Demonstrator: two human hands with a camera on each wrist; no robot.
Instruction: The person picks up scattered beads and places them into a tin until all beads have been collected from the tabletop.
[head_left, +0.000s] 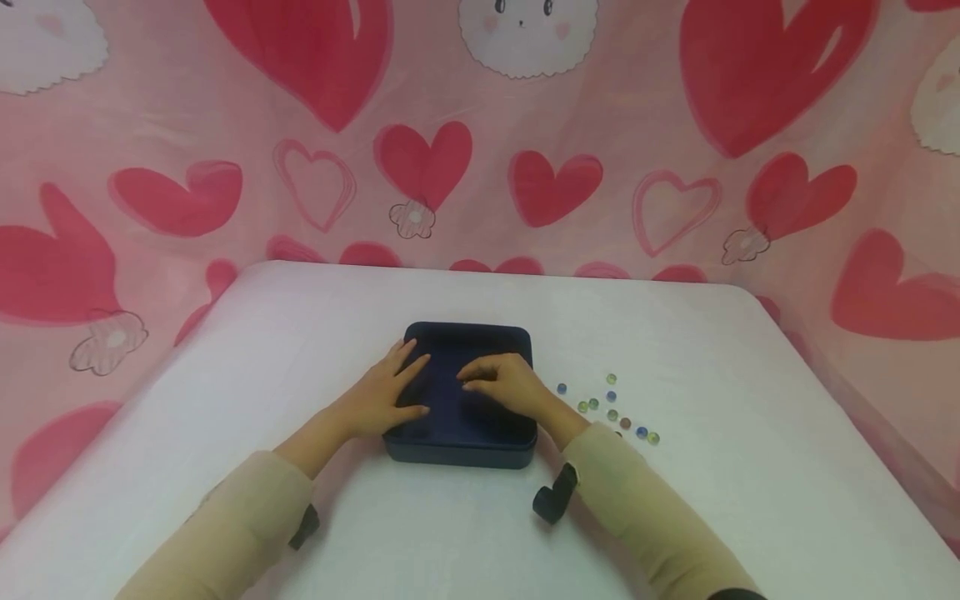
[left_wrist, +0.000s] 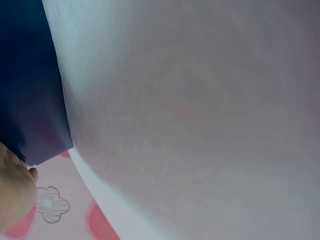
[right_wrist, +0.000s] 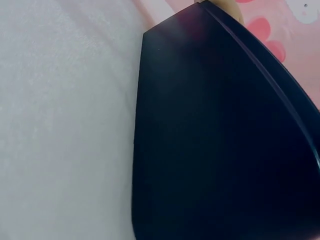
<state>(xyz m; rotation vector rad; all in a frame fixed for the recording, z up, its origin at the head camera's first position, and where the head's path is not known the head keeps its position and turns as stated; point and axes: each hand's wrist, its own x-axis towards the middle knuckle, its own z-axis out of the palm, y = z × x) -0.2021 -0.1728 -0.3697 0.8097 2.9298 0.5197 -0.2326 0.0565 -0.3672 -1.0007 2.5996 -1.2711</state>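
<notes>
A dark blue rectangular box point(head_left: 461, 457), open at the top, stands near the middle of the white table. My left hand point(head_left: 375, 400) lies at its left side with fingers spread over the rim, touching or just above it. Over the box's inside hovers my right hand point(head_left: 510, 385), thumb and fingertips brought close together. A tiny dark spot shows at those fingertips, too small to tell whether it is a held thing. Several glass marbles point(head_left: 612, 415) in yellow, green, blue and red lie loose right of the box. Both wrist views show mostly the box's side point(left_wrist: 35, 115).
The white tabletop point(head_left: 262, 517) stretches out around the box on every side. Behind and beside it hangs a pink cloth point(head_left: 480, 100) printed with red hearts. A small dark wrist camera point(head_left: 553, 498) sticks out from the right sleeve.
</notes>
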